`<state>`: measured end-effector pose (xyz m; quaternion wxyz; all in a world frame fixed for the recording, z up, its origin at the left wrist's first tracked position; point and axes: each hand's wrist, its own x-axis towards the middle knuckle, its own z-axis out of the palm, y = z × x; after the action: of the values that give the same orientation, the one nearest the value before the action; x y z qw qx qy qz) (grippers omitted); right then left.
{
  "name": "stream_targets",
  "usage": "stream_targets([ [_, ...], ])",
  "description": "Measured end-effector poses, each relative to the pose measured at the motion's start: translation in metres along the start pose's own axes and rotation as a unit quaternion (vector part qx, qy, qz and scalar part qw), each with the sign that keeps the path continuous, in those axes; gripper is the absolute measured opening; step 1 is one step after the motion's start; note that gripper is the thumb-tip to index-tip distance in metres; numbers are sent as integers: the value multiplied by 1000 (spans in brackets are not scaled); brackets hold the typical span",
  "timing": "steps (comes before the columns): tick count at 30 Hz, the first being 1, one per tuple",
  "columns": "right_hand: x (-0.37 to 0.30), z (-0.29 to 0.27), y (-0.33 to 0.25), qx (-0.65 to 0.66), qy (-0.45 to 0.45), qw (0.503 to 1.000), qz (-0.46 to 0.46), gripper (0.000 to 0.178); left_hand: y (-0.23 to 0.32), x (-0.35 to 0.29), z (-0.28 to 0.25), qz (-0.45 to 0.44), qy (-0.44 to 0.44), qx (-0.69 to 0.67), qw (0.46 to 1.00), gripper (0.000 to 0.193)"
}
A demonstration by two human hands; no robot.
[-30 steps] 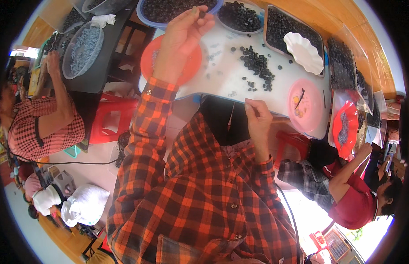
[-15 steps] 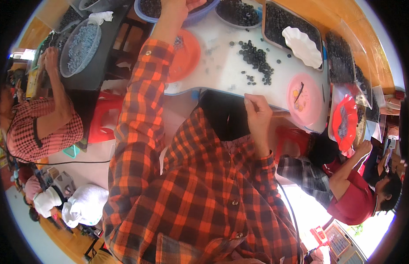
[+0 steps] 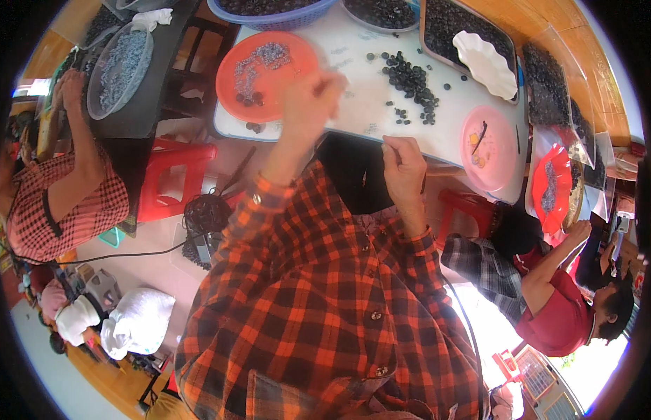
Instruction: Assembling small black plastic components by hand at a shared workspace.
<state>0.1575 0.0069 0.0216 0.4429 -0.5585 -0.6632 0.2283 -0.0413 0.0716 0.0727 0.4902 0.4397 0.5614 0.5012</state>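
Note:
My left hand point(image 3: 308, 112), smeared by motion, is over the table's near edge beside an orange plate point(image 3: 231, 66). Its fingers are too blurred to read. On that plate lie small silvery-grey parts point(image 3: 271, 56) and a few dark round pieces. Just off the table's near edge, my right hand point(image 3: 407, 171) is closed with thumb and forefinger together; whatever is between them is too small to make out. Beyond it, small black round pieces point(image 3: 413, 87) lie scattered on the white table point(image 3: 360, 94). To its right sits a pink plate point(image 3: 488, 147) with a dark stick and yellowish bits.
A blue basket point(image 3: 273, 19), a bowl point(image 3: 381, 21) and a tray point(image 3: 437, 42) of black pieces line the table's far side. A white scalloped dish point(image 3: 485, 64) rests on the tray. People work at left and right; a red stool point(image 3: 173, 178) stands at left.
My left hand has come back from the blue basket toward me, uncovering the orange plate. The right hand stays closed and has shifted only slightly.

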Motion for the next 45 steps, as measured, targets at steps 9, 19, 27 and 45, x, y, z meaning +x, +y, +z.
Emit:
stream_targets([
  [9, -3, 4, 6, -14, -1, 1000, -3, 13, -64, -49, 39, 252, -36, 314, 915, 21],
  [19, -3, 6, 7, -16, -9, 1000, 13, 12, -71, -51, 48, 260, -6, 358, 897, 10],
  [27, -2, 6, 8, 12, 2, 1000, 21, 13, -78, -48, 54, 269, 0, 319, 909, 8],
  [45, -5, -19, 24, 261, 50, 956, 121, 11, -55, -44, 88, -104, -149, -74, 981, 24],
])
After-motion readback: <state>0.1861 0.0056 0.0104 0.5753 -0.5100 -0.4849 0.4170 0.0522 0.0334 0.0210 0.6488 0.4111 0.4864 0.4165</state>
